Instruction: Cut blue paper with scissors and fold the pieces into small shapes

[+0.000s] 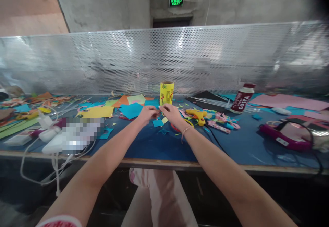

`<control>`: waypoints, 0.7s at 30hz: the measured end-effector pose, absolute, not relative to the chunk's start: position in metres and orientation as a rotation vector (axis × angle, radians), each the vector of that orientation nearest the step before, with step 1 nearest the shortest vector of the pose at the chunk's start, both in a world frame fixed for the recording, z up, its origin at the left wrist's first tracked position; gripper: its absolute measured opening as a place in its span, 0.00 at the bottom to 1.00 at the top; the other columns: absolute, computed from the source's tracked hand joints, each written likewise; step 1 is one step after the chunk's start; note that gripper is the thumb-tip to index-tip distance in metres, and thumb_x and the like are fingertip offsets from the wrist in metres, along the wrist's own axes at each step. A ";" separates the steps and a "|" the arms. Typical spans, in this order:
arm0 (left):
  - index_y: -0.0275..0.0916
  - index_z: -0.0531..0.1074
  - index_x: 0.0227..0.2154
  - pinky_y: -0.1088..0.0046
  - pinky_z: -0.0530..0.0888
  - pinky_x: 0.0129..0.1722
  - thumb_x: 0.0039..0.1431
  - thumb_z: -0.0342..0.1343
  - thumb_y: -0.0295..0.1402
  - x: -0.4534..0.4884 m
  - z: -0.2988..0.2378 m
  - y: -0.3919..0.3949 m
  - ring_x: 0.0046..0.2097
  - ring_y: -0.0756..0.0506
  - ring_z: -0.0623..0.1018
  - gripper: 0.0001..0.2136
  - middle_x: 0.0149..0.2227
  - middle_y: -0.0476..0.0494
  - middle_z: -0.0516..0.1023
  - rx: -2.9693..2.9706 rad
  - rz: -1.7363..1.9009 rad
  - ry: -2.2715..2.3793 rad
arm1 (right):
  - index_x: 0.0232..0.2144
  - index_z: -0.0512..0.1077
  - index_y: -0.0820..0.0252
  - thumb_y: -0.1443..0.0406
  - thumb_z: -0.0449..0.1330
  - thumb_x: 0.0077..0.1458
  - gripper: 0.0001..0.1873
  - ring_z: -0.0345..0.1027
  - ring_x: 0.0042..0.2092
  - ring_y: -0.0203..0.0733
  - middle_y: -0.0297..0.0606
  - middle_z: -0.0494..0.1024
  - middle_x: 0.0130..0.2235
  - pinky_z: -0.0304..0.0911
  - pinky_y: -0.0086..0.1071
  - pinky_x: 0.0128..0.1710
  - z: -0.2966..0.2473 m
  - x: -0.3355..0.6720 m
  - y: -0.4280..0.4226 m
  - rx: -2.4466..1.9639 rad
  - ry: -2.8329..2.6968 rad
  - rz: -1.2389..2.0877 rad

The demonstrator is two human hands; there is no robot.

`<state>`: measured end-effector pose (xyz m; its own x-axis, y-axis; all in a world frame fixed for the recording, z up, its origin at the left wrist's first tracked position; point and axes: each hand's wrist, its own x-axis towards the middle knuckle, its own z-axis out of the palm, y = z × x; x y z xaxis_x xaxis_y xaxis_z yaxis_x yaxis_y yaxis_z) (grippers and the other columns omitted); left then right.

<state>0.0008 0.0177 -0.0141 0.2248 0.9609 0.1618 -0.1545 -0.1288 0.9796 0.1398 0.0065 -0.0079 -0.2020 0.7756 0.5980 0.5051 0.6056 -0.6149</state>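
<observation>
My left hand (pixel 148 114) and my right hand (pixel 171 114) meet above the blue table (pixel 154 144), fingertips almost touching. Each pinches with thumb and finger, and whatever lies between them is too small to make out. Just behind them stands a yellow cardboard roll (pixel 167 91), upright. Small scraps of blue paper (pixel 157 123) lie beneath the fingers. A larger blue paper sheet (pixel 131 110) is beside my left hand. To the right of my right hand rests a yellow glue gun (pixel 197 115) with a black cord.
Coloured paper (pixel 97 111) and scraps cover the left side, near white cables (pixel 55 162). A brown COSTA bottle (pixel 243 98) stands right, by clear sticks (pixel 213 102) and pink paper (pixel 288 102). A purple device (pixel 285 139) lies far right. A perforated metal screen (pixel 102 59) closes the back.
</observation>
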 end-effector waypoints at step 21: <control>0.35 0.68 0.15 0.77 0.60 0.19 0.40 0.59 0.33 -0.001 -0.012 0.011 0.18 0.54 0.65 0.08 0.14 0.50 0.66 1.761 1.176 1.064 | 0.20 0.71 0.59 0.60 0.59 0.43 0.08 0.64 0.27 0.38 0.35 0.72 0.23 0.59 0.32 0.28 -0.013 0.138 0.016 -1.033 -1.642 0.537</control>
<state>-0.0007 0.0113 -0.0119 0.2315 0.9187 0.3199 0.2265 -0.3707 0.9007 0.1377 0.0164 -0.0133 -0.0514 0.8388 0.5420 0.3565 0.5224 -0.7746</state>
